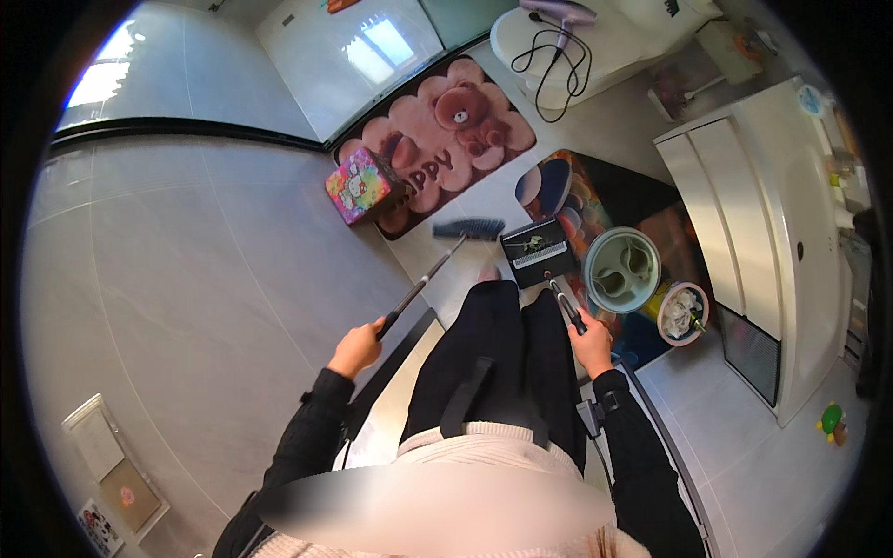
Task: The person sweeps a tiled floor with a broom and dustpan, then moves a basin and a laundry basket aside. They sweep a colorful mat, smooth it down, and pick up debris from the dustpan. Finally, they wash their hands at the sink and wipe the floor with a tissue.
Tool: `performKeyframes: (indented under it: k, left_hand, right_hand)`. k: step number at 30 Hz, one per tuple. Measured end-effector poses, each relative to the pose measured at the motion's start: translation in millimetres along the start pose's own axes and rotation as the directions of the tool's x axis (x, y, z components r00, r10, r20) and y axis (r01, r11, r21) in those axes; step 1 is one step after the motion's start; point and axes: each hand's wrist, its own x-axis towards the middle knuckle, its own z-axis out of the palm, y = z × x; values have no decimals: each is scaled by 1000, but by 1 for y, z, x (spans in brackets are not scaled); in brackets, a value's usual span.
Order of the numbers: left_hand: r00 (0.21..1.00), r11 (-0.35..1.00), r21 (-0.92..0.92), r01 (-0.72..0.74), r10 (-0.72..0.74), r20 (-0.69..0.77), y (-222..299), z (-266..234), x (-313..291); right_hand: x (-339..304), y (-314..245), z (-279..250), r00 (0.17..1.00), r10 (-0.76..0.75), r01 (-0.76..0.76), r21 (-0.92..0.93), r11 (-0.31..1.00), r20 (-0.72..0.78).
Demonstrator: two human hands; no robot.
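Note:
My left hand (357,349) is closed round the dark grip of a long-handled broom (424,282). The broom's dark bristle head (469,229) rests on or just over the pale floor, left of the dustpan, and looks slightly blurred. My right hand (592,343) grips the handle of a black dustpan (537,270) that stands ahead of my legs. Inside the pan lie some small greenish-and-white debris (534,244), next to a pale toothed strip (539,256).
A pink bear mat (437,102) with a colourful box stool (361,186) lies ahead. To the right are a pale green bucket (621,270), a trash bin (682,314) with crumpled tissues, and a white cabinet (744,214). A hair dryer (563,13) with its cord rests on the toilet.

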Motion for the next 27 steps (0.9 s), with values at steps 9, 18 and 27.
performKeyframes:
  k: [9,18,27]
  left_hand:
    - [998,890,-455,2,-30,-53,22,-35,-4]
    - [987,963,-241,-119,88,-136,35,-12,134]
    - [1000,998,56,12,-12,8,-15,6,-17]
  right_hand:
    - [-4,4,-1,999,43,-45,48,998,33]
    - [-57,-5,-52,996,43,-44,14,999,81]
    - [-79,-12,-61,997,-16,18,-31,999,77]
